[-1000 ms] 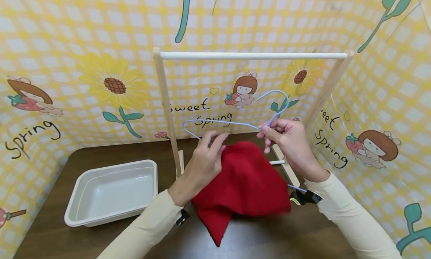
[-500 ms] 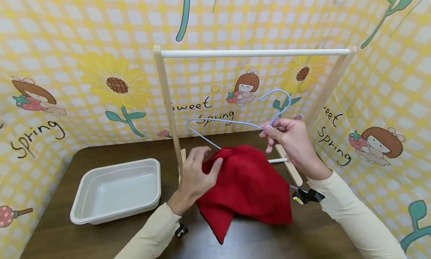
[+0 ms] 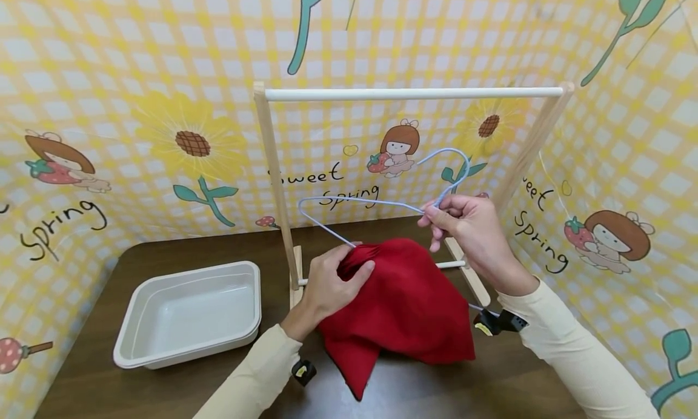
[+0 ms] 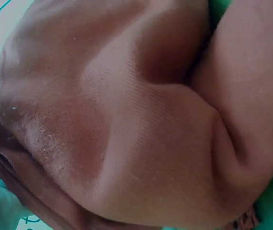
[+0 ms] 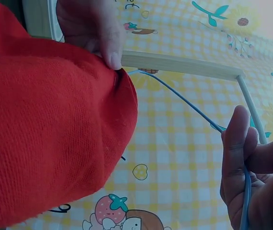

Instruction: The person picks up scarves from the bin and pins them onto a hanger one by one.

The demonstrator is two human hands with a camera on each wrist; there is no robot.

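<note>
My right hand (image 3: pixel 463 225) pinches a light-blue wire hanger (image 3: pixel 360 198) at the neck, its hook (image 3: pixel 462 164) rising above the fingers. Red knitted cloth (image 3: pixel 403 304) hangs bunched over the hanger's lower part, a pointed corner drooping toward the table. At the cloth's upper left edge, beside the hanger wire, my left hand (image 3: pixel 329 283) pinches the fabric between thumb and fingers. The right wrist view shows that left thumb (image 5: pixel 113 56) on the cloth's edge. Cloth (image 4: pixel 126 120) fills most of the left wrist view and hides the left fingertips.
Behind the hands stands a wooden rack with a white top bar (image 3: pixel 414 94) and a lower rod (image 3: pixel 449 264). On the left, a pale plastic tub (image 3: pixel 252 310) rests on the dark table (image 3: pixel 180 382). A checked, printed sheet (image 3: pixel 163 62) surrounds the table.
My left hand loosened from the cloth's upper edge, drew back with thumb and fingers parted, then took hold of it again. More hanger wire shows at left. My right hand keeps its grip.
</note>
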